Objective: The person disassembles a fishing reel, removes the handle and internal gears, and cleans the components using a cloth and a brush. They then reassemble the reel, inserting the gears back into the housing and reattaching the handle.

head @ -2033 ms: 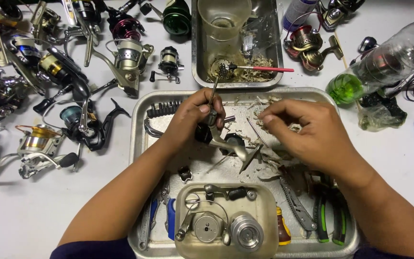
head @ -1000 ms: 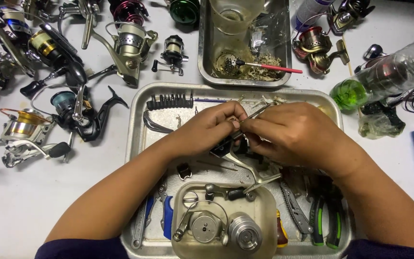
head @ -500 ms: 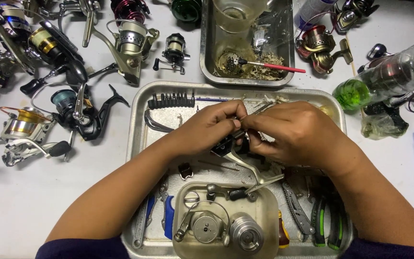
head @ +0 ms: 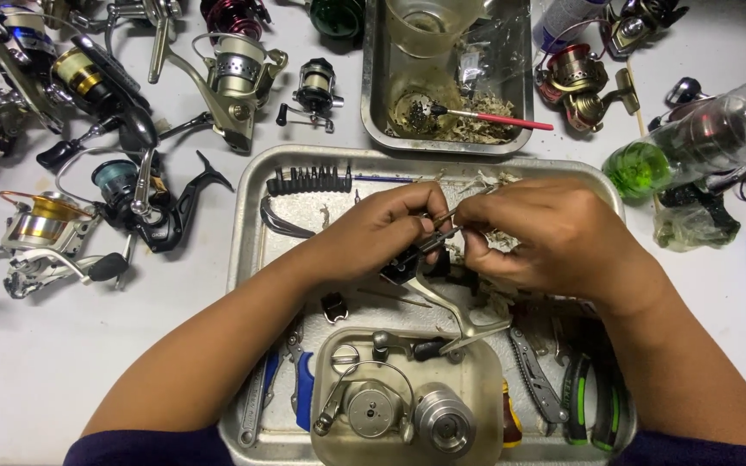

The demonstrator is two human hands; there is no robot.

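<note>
Over the big metal tray (head: 248, 224), both my hands meet on a stripped fishing reel body (head: 442, 293) with a silver foot that points down toward me. My left hand (head: 382, 229) pinches a thin tool (head: 439, 226) against the top of the reel body. My right hand (head: 546, 233) closes around the body's right side, its fingertips touching the same spot. A small dish (head: 325, 362) near the tray's front edge holds a bail wire, a rotor and a silver spool (head: 444, 421).
A bit holder strip (head: 308, 181) lies at the tray's back left. Pliers and green-handled tools (head: 582, 401) lie front right. A second tray (head: 373, 78) behind holds a cup and a red-handled brush (head: 498, 116). Several spinning reels (head: 131, 190) crowd the left, a clear and green bottle (head: 701, 138) the right.
Two seconds ago my hands were apart above the tray. They have since closed together on the reel body and stayed there; the last half second shows almost no movement.
</note>
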